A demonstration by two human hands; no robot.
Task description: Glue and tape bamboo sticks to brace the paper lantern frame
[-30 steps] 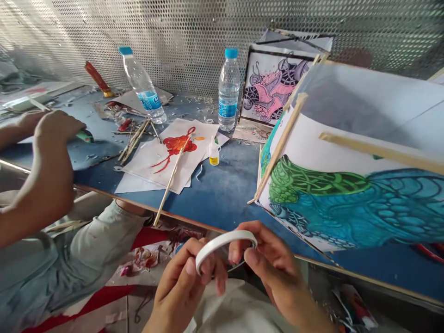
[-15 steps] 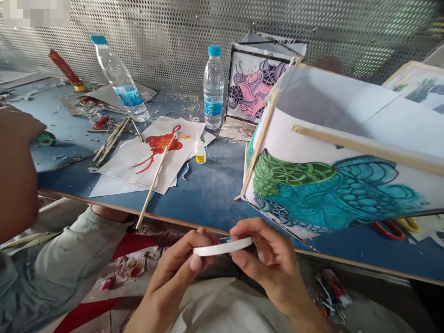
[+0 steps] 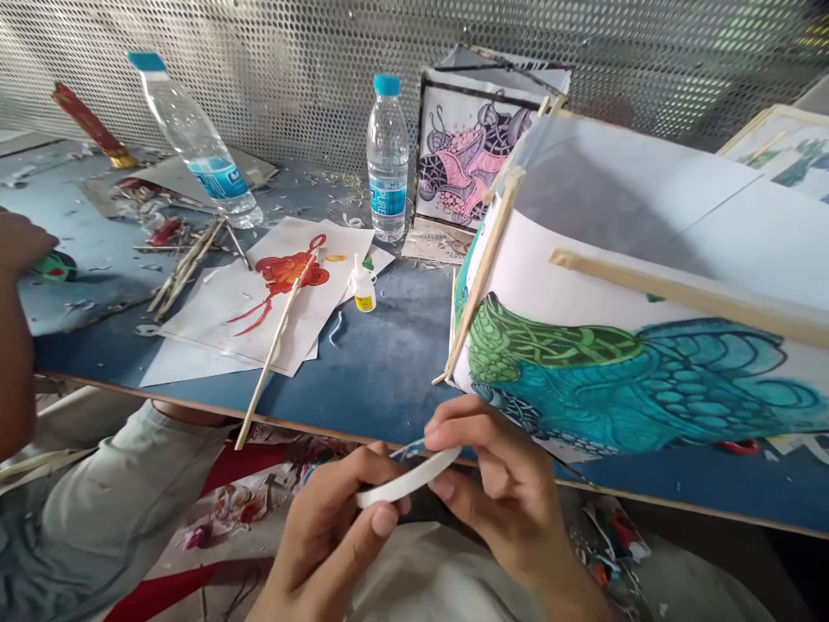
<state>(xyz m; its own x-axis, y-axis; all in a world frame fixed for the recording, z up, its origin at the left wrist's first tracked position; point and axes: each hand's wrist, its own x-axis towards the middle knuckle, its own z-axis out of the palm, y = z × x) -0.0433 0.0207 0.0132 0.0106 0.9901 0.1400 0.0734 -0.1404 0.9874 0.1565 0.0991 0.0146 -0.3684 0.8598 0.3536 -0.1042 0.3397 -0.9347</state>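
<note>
Between my two hands is a thin roll of white tape (image 3: pixel 414 479), held edge-on and tilted up toward the right. My left hand (image 3: pixel 343 523) pinches its left side, thumb on the front edge. My right hand (image 3: pixel 502 484) grips the right side between thumb and fingers. The roll is above my lap, just in front of the table's edge. Ahead to the right stands a large paper lantern (image 3: pixel 557 380) with wooden sticks and a blue and green painted pattern. A small white glue bottle (image 3: pixel 363 289) stands on the table beyond my hands.
Two water bottles (image 3: pixel 387 164) (image 3: pixel 207 155) stand at the back by the perforated metal screen (image 3: pixel 311 69). Paper with a red drawing (image 3: pixel 259 298) lies left, a wooden stick (image 3: pixel 275 358) across it overhanging the edge. A smaller pink-patterned lantern (image 3: pixel 472 155) stands behind. Another person's arm (image 3: pixel 16 345) is at far left.
The tape roll has tilted, its left end now lower and its face more visible. Both hands still hold it. The view has shifted slightly, moving the table things leftward.
</note>
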